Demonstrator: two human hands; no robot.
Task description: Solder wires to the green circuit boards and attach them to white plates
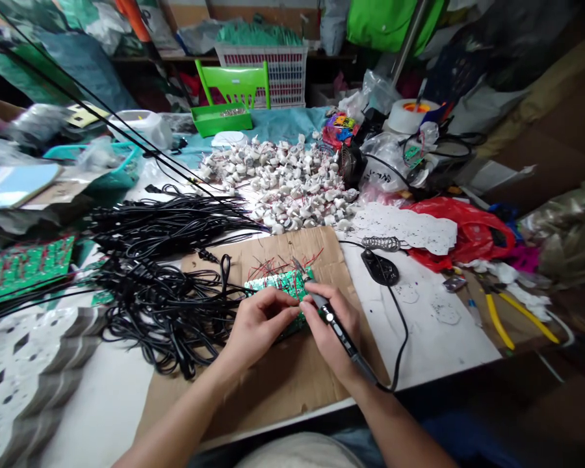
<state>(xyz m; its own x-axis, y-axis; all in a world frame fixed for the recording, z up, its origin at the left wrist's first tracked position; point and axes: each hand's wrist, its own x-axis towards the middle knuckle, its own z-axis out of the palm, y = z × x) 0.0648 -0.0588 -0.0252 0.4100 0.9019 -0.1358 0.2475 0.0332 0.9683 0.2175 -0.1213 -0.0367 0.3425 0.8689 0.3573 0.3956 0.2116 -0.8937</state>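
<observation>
Basically, white surface [448, 331] carries brown cardboard [263, 390]; blk cables [175, 325] pile at 9 o'clock of green circuit board [268, 283], itself on cardboard, approx 1 o'clock from L grip [258, 318], 10 from R grip [338, 305]. L grip: thumb + index close together, can't tell if clamped on anything. R grip clamped on soldering iron [338, 331], tip twd 11. Red wires [316, 255] at board's 12.
</observation>
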